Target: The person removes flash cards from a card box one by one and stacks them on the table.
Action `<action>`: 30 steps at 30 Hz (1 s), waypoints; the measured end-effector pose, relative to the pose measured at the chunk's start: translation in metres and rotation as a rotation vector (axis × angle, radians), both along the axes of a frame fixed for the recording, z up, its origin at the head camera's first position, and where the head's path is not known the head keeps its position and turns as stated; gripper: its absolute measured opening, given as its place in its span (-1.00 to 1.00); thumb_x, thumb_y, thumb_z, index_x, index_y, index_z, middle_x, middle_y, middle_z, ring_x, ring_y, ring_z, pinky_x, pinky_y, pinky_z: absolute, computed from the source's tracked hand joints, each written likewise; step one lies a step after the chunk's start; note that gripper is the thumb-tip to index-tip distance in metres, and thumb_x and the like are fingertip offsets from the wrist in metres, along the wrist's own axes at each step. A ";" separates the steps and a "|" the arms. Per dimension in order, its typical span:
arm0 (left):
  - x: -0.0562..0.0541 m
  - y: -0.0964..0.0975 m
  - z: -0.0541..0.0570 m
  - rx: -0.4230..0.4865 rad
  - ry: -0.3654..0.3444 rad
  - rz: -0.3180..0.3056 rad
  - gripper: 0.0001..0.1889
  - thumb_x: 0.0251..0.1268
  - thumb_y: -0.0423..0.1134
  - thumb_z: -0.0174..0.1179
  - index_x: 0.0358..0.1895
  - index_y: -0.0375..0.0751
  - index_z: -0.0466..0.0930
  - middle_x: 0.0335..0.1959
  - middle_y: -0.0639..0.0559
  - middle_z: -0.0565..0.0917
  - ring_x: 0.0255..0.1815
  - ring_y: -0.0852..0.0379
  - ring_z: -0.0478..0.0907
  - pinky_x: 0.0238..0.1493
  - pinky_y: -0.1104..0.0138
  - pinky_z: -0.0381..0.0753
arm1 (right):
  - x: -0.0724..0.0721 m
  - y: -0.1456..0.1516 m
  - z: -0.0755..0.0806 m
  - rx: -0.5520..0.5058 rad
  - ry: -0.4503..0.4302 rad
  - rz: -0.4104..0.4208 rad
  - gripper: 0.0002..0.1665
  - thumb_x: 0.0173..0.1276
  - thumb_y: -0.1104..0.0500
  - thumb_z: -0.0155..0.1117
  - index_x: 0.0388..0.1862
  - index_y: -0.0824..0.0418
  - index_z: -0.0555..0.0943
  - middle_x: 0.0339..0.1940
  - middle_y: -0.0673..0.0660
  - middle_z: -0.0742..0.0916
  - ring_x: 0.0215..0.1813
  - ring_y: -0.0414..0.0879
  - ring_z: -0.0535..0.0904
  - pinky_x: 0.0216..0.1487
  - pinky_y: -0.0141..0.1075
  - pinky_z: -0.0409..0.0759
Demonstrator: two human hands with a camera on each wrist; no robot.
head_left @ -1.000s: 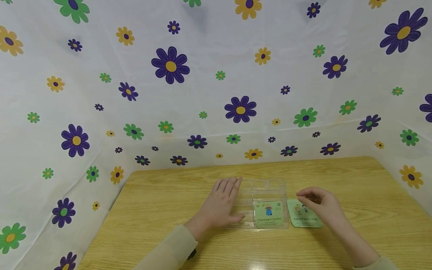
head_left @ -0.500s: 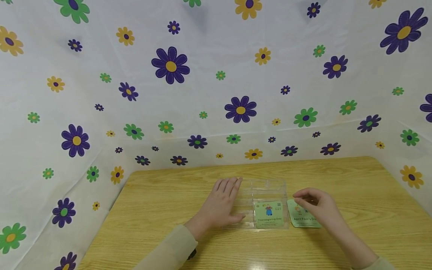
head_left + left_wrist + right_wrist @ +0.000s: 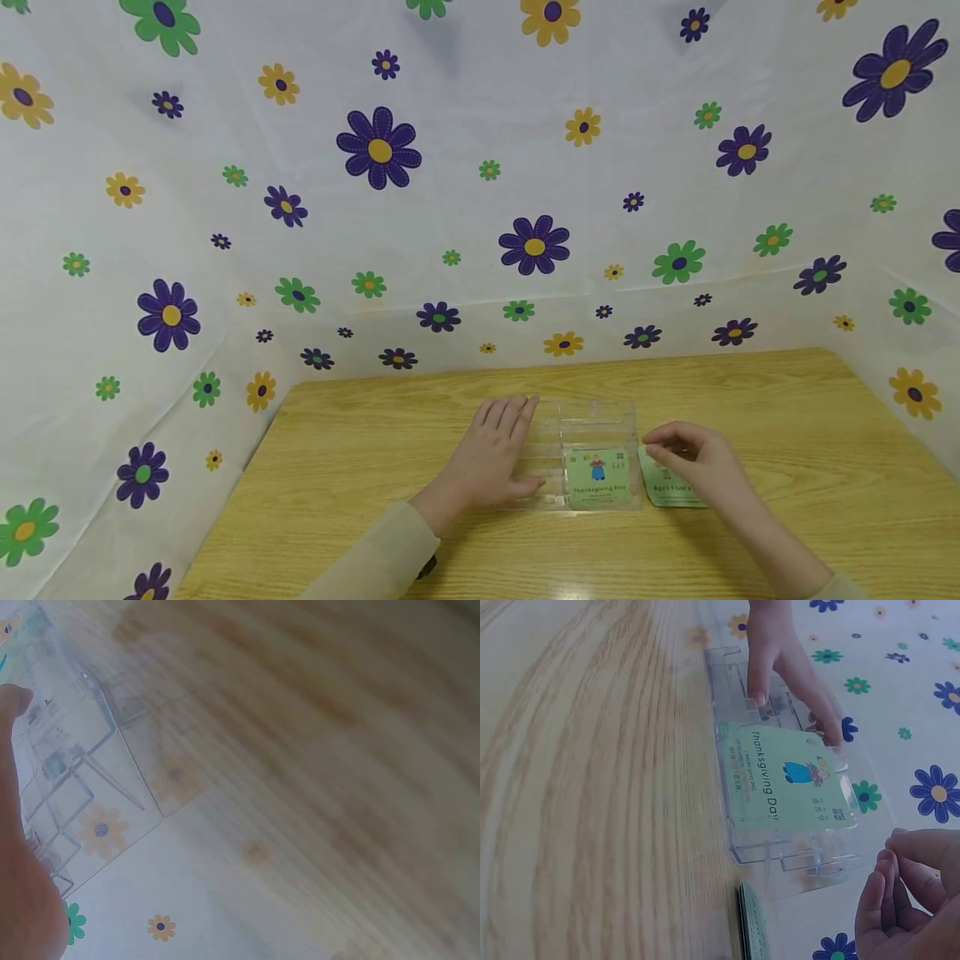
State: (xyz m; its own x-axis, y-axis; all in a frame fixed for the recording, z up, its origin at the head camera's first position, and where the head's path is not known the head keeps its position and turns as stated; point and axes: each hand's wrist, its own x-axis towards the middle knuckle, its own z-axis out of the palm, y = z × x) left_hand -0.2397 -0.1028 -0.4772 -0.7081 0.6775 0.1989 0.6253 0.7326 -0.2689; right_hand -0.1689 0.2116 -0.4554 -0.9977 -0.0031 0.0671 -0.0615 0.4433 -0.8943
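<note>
A clear plastic rack with stepped compartments [image 3: 597,432] stands on the table. My left hand [image 3: 491,456] rests over its left part, fingers extended and thumb reaching across its front. In the rack's right front compartment stands a green "Thanksgiving Day" card [image 3: 597,479]. Just right of the rack lies a stack of green cards [image 3: 669,493], "April Fool's Day" on top, partly hidden by my right hand [image 3: 697,460]. That hand hovers above it with loosely bent fingers. In the right wrist view, the thumb and fingertips [image 3: 889,851] come together, with nothing visible between them.
The wooden table [image 3: 360,500] has white cloth with purple, yellow and green flowers [image 3: 465,208] behind it and along both sides. A dark object [image 3: 426,567] shows at the left wrist. The left wrist view holds mostly blurred table grain.
My right hand has moved left over the card stack toward the rack's right edge, hiding more of the top card's picture. The left hand and rack have stayed in place.
</note>
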 end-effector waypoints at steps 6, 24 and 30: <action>0.001 0.000 0.001 -0.005 -0.001 0.001 0.21 0.28 0.55 0.13 0.73 -0.22 -0.08 0.60 -0.09 0.30 0.56 -0.03 0.29 0.65 0.04 0.26 | -0.002 -0.002 -0.004 0.014 0.000 0.007 -0.82 0.45 0.29 0.41 -0.03 0.35 0.76 -0.12 0.17 0.83 -0.24 -0.35 0.61 -0.19 -0.44 0.63; 0.001 0.000 0.000 -0.005 0.014 -0.004 0.21 0.28 0.56 0.12 0.73 -0.22 -0.06 0.59 -0.08 0.31 0.56 -0.03 0.29 0.64 0.04 0.27 | -0.006 -0.009 -0.007 0.011 -0.022 0.018 -0.82 0.46 0.30 0.40 -0.02 0.35 0.77 -0.06 0.22 0.83 -0.22 -0.31 0.61 -0.16 -0.46 0.63; 0.001 0.000 -0.001 -0.005 0.023 -0.005 0.21 0.28 0.56 0.12 0.73 -0.22 -0.06 0.59 -0.08 0.31 0.55 -0.03 0.30 0.63 0.04 0.28 | -0.008 -0.010 -0.009 0.010 -0.039 0.022 -0.80 0.48 0.29 0.39 0.00 0.35 0.76 -0.06 0.21 0.83 -0.22 -0.29 0.61 -0.18 -0.45 0.61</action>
State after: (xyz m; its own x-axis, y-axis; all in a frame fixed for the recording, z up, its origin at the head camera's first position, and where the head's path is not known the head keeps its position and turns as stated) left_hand -0.2392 -0.1031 -0.4782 -0.7003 0.6817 0.2119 0.6223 0.7284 -0.2869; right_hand -0.1769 0.2017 -0.4643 -0.9993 -0.0257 0.0283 -0.0369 0.4514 -0.8915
